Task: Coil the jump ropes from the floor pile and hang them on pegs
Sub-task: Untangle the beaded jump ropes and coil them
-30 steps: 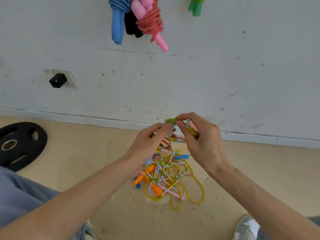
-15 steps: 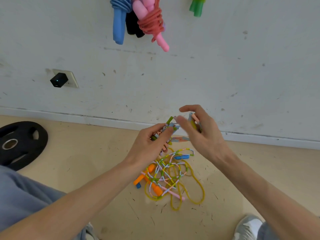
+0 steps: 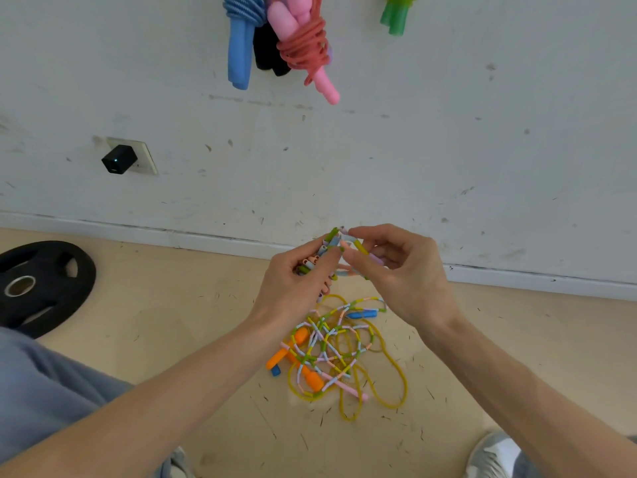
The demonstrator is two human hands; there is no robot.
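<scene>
**Both hands closed on the beaded rope**

Left hand (image 3: pixel 293 281): fingers curled round a bunch of beaded rope (image 3: pixel 329 248) loops, thumb across the top. Right hand (image 3: pixel 403 274): thumb and forefinger pinch one strand at the top of that bunch, touching the left fingertips; the other fingers are loosely curled. The rope's tail drops from the hands into the floor pile (image 3: pixel 337 353) directly below, tangled with a yellow rope (image 3: pixel 396 374) and orange handles (image 3: pixel 300 336). Coiled pink rope (image 3: pixel 305 50) and blue rope (image 3: pixel 241 46) hang on the wall (image 3: pixel 448 132) above; the pegs can't be seen.
</scene>
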